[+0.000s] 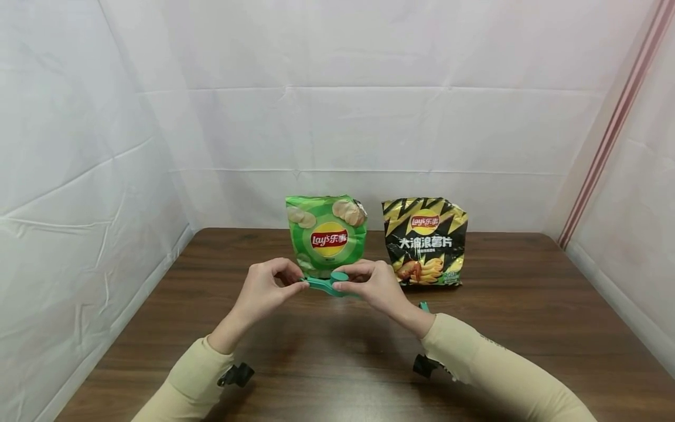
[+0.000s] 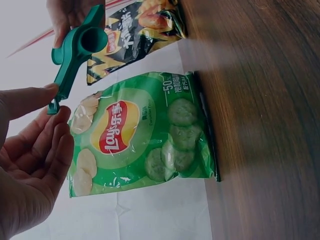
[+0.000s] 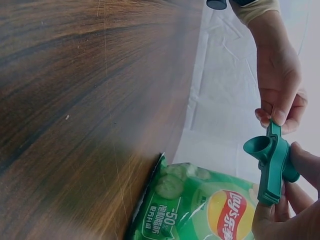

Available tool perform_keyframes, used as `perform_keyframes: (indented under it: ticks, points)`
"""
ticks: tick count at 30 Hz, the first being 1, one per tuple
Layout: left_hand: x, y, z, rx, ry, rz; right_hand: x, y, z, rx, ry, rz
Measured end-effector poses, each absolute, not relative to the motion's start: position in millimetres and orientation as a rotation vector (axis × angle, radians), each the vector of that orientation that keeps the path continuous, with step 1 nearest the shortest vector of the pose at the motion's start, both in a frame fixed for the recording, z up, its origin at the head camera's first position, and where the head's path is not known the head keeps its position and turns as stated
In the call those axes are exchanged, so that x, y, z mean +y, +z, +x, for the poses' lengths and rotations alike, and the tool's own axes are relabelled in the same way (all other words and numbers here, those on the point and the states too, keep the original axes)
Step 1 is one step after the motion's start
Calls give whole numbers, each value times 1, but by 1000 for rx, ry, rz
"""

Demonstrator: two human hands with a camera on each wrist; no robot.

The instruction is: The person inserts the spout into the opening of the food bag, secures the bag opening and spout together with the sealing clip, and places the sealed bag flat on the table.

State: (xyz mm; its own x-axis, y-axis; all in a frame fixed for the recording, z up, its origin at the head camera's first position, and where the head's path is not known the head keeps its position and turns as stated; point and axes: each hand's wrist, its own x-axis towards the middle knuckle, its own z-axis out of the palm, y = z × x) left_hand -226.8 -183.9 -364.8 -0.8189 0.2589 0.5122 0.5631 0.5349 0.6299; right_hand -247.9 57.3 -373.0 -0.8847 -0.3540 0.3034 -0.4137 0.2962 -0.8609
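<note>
Both hands hold a green bag clip with a round pouring spout [image 1: 328, 286] in front of the green chip bag [image 1: 300, 234]. My left hand [image 1: 266, 291] pinches one end of it between thumb and fingers. Around the capped middle and other end, my right hand [image 1: 375, 285] grips with thumb and fingertips. In the left wrist view the clip [image 2: 75, 47] shows its hollow spout; the right wrist view shows the spout's funnel mouth [image 3: 259, 145] pointing away from my right palm. The green bag stands upright just behind the hands.
A black and yellow chip bag [image 1: 427, 243] stands to the right of the green one. Another green piece [image 1: 424, 306] shows on the table beyond my right forearm, partly hidden by it. White cloth [image 1: 369, 129] walls enclose the brown wooden table [image 1: 527, 305].
</note>
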Motion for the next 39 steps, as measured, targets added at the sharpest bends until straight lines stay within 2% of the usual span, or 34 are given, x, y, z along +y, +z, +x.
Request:
perform_keyframes:
  ticks: [31, 39]
  points:
    - [-185, -367, -224, -2339, -1118, -711, 53, -374, -253, -2500, 1636, 734]
    - [-184, -368, -224, -2322, -1155, -787, 54, -373, -257, -2508, 1611, 702]
